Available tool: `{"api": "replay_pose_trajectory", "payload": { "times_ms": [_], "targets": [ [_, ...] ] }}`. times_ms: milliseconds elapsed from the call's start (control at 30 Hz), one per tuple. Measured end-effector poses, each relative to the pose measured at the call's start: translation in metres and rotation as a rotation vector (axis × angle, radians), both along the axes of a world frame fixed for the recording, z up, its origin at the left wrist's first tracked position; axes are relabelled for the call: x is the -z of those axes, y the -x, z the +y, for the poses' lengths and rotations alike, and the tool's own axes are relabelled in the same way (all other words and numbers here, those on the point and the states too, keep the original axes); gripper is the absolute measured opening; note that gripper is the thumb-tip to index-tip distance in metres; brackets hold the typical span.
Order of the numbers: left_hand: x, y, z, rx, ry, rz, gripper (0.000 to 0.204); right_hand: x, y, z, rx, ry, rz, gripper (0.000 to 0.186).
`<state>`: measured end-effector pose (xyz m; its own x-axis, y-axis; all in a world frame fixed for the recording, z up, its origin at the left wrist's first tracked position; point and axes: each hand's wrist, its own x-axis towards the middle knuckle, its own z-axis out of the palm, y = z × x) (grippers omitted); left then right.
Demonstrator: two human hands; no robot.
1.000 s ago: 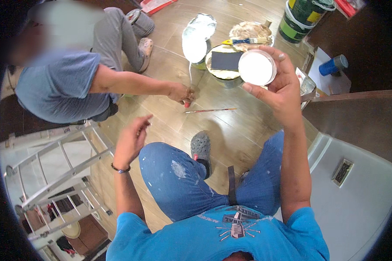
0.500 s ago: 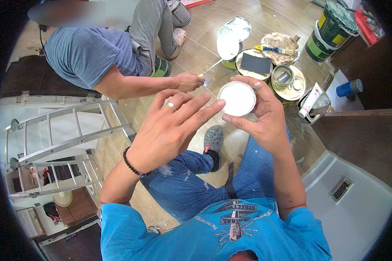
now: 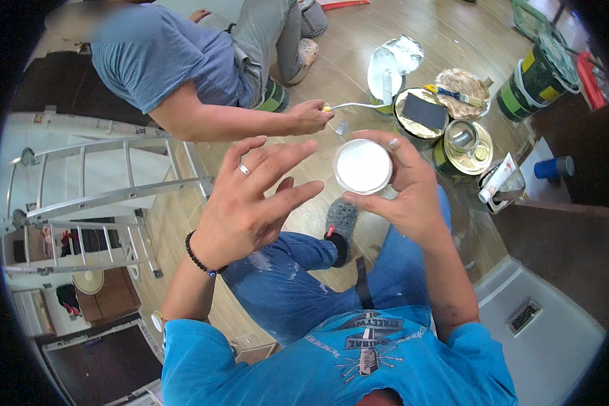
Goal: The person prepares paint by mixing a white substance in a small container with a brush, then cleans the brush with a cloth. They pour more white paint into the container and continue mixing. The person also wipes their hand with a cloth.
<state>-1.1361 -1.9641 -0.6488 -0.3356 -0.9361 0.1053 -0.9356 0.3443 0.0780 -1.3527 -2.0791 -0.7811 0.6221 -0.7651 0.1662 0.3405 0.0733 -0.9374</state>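
My right hand [image 3: 413,193] grips a small round white tub [image 3: 363,166] by its right side, thumb below and fingers around the far edge. Its round face toward me is plain white; whether that is a lid or the contents I cannot tell. My left hand [image 3: 254,199], with a ring and a dark bead bracelet, hovers just left of the tub. Its fingers are spread and hold nothing.
At the far left, a co-worker's hand [image 3: 310,116] holds a long-handled paint roller [image 3: 358,105] reaching a white-smeared paint can [image 3: 384,71]. Paint cans [image 3: 453,162], a paintbrush [image 3: 457,95], and green buckets [image 3: 531,88] stand right. A metal ladder [image 3: 115,196] lies left.
My left hand has drawn back leftward off the tub, its fingers spreading. The tub stays in my right hand, slightly lower. The co-worker's hand has shifted with the roller. The view has turned somewhat.
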Motion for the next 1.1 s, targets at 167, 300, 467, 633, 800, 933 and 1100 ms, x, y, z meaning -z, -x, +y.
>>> {"api": "replay_pose_trajectory", "payload": {
  "times_ms": [167, 300, 467, 633, 800, 933, 1100],
  "targets": [
    [0.010, -0.023, 0.012, -0.298, -0.271, 0.938, 0.026, -0.001, -0.007, -0.006, 0.011, -0.014, -0.013, 0.077],
    [0.030, -0.037, 0.015, -0.360, -0.376, 1.189, 0.018, 0.004, -0.004, -0.009, 0.062, 0.013, -0.017, 0.078],
    [0.081, -0.091, 0.001, -0.449, -0.712, 1.060, 0.015, 0.007, 0.006, -0.016, 0.152, 0.034, -0.031, 0.081],
    [0.238, -0.126, -0.028, -0.600, -0.690, 0.922, 0.018, 0.014, 0.028, -0.029, 0.254, 0.059, 0.053, 0.084],
    [0.399, -0.103, -0.047, -0.623, -0.724, 0.699, 0.033, 0.027, 0.044, -0.037, 0.356, 0.102, 0.109, 0.087],
    [0.454, -0.054, -0.062, -0.236, -0.343, 0.357, 0.028, 0.033, 0.059, -0.039, 0.447, 0.122, 0.194, 0.091],
    [0.507, -0.031, -0.084, -0.092, -0.216, 0.081, 0.019, 0.037, 0.063, -0.042, 0.524, 0.097, 0.255, 0.093]
  ]
}}
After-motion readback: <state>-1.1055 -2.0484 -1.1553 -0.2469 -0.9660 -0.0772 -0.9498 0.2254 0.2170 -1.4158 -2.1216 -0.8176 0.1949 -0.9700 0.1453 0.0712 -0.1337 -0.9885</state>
